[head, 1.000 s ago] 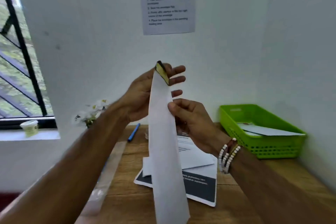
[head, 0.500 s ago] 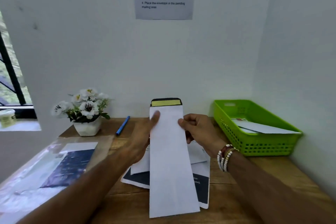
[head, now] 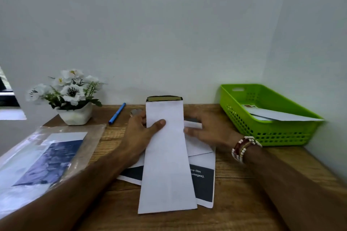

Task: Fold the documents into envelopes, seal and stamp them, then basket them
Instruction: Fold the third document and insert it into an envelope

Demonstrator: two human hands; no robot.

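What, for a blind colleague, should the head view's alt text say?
A person's left hand grips a long white envelope, flap open at its far end, over papers on a wooden desk; the right hand rests beside it. A green basket holding envelopes stands right, flowers and a blue pen left.

Wooden desktop (head: 234,193) lies free between my right hand (head: 206,131) and the green plastic basket (head: 272,133). Left of my left hand (head: 139,133), which grips the long white envelope (head: 167,165), a blue pen (head: 117,113), white potted flowers (head: 75,116) and a clear plastic sleeve (head: 56,155) crowd the way.
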